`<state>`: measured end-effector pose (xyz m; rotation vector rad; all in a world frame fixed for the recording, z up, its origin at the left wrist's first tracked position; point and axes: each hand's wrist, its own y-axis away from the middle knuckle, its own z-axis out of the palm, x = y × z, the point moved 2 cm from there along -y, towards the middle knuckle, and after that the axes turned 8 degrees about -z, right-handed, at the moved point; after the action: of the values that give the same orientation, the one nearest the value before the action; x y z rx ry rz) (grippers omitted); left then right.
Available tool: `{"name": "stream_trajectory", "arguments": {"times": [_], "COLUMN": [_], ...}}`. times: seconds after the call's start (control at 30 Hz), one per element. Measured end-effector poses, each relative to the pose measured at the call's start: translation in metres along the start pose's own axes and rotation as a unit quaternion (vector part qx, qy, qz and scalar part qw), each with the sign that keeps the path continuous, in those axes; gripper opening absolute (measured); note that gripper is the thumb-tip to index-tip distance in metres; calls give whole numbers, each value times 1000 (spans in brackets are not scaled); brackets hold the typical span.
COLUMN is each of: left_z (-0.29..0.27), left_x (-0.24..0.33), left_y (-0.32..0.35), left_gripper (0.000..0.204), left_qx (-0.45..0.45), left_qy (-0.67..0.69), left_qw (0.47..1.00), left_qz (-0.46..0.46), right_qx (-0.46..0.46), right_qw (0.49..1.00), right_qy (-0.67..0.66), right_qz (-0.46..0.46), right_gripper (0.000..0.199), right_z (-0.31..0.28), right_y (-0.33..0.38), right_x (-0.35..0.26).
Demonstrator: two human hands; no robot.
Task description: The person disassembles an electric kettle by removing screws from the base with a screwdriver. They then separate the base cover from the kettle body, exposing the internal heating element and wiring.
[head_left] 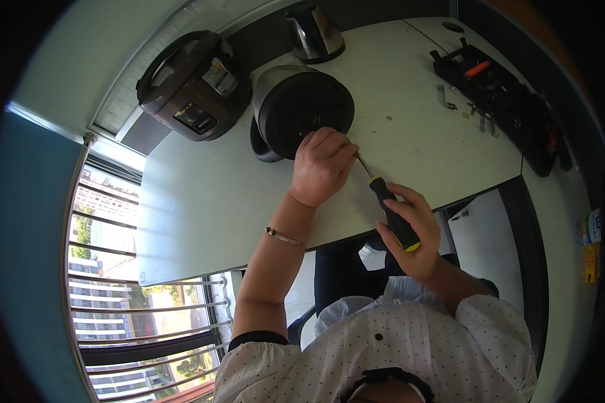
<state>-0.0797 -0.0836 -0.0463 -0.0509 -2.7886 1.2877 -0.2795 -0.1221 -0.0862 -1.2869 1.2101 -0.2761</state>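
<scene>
The white tabletop [215,201] fills the middle of the frame, running from the lower left up to the upper right, with a window and its railing bars at the lower left. In the upper left sits a dark rice cooker [193,84], lid closed, just beside the kettle. The kettle [302,111] lies tipped on its side at upper centre, its round black base facing the camera and its steel body behind. A second steel kettle [314,31] stands upright near the top edge, behind it. Along the upper right lies a black tool case [511,101], open, with an orange-handled piece inside and a few small metal bits on the tabletop just beside it.

The left hand [321,166] rests at the lower edge of the kettle's black base, its grip curled together, fingers pressing on the rim and over the tip of the screwdriver shaft; a thin bracelet [284,236] circles that forearm. The right hand [410,228], at centre right below the tabletop's edge, has its grip clamped on the screwdriver [391,208], a black handle with yellow ends, whose thin shaft slants up left toward the kettle base, where the tip is hidden by the left fingers
</scene>
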Motion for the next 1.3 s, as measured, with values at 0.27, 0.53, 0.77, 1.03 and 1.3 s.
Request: {"name": "stream_trajectory", "arguments": {"times": [0.27,0.53,0.77,1.03,1.3], "left_z": [-6,18,24,32,53], "left_x": [-23,-17,-11,3,2], "left_y": [7,17,19,11,2], "left_gripper": [17,16,17,11,13], "left_qx": [-55,-150,-195,-190,-240], "left_qy": [39,-60,-73,-91,-140], "left_qw": [973,975,970,976,950], "left_qz": [-222,-155,-128,-59,-145], "right_qx": [39,89,162,234,218], "right_qw": [999,995,986,954,972], "right_qy": [7,25,15,-83,6], "right_qz": [2,-22,38,168,89], "right_gripper": [41,38,35,30,32], "right_z": [-13,-41,-69,-76,-78], "right_y": [8,5,-5,-8,-2], "right_x": [5,19,48,76,80]}}
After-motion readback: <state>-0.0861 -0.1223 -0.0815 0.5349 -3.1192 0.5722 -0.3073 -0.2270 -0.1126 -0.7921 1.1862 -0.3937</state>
